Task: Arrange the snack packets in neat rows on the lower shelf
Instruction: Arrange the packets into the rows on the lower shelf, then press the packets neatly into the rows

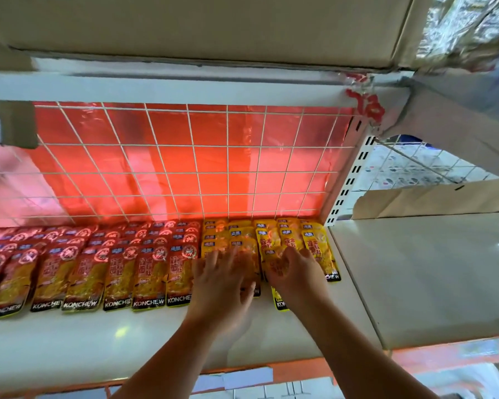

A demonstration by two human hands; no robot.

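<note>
Red snack packets [118, 272] lie in overlapping rows across the left and middle of the white lower shelf [98, 341]. Yellow snack packets [314, 243] fill the right end, up to the shelf's upright. My left hand [222, 286] lies flat with spread fingers on the yellow packets beside the red ones, blurred by motion. My right hand [297, 275] rests on a yellow packet [281, 302] in the front row, fingers curled over its top; whether it grips it is unclear. Both hands hide the packets beneath them.
A white wire grid [185, 162] with red foil behind it backs the shelf. A white slotted upright [349, 180] bounds the right end. Another white shelf [429, 269] lies to the right. Cardboard boxes [185, 24] sit overhead. An orange price strip [300, 372] runs along the front edge.
</note>
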